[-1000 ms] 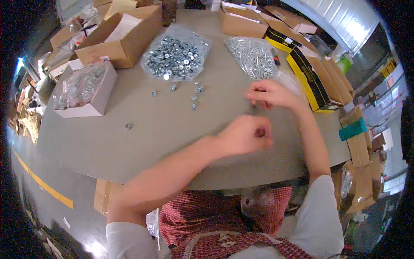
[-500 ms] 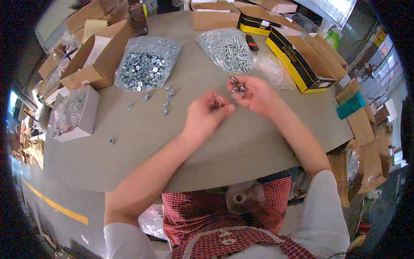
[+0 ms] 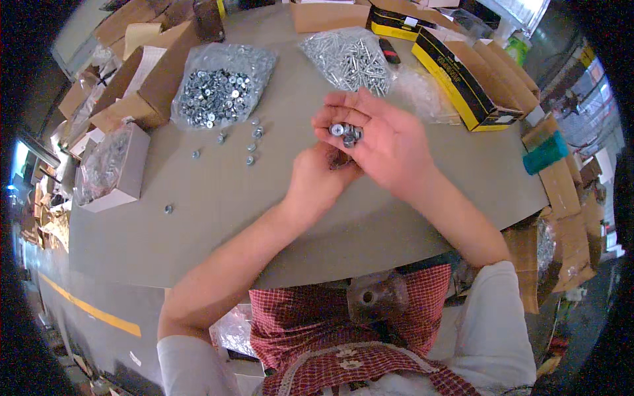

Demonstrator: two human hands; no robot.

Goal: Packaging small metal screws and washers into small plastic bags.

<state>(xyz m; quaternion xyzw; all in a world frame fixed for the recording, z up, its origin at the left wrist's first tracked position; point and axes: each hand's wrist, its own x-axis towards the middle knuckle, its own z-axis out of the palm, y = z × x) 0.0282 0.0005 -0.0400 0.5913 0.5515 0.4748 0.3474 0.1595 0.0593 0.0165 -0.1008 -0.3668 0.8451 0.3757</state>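
My right hand [image 3: 380,135] is raised palm up over the grey table [image 3: 218,218], cupping a small cluster of metal fasteners [image 3: 346,132] near its fingers. Just below it, my left hand [image 3: 322,175] is curled with its fingertips tucked under the right palm; what it pinches is hidden. A clear bag of silver nuts or washers [image 3: 216,92] lies open at the upper left. A clear bag of screws [image 3: 349,59] lies beyond my right hand. A few loose nuts [image 3: 251,142] are scattered between the bags and my hands.
A white box with a bagged batch of parts [image 3: 109,168] stands at the left edge. Brown cartons [image 3: 142,79] crowd the far left, yellow-and-black boxes [image 3: 456,72] the right. One stray nut [image 3: 168,208] lies alone at the left. A teal object [image 3: 545,152] sits at the right rim.
Both hands have drawn closer together and nearer to me. My right hand turned palm up with fasteners showing in it, and my left hand slid under it.
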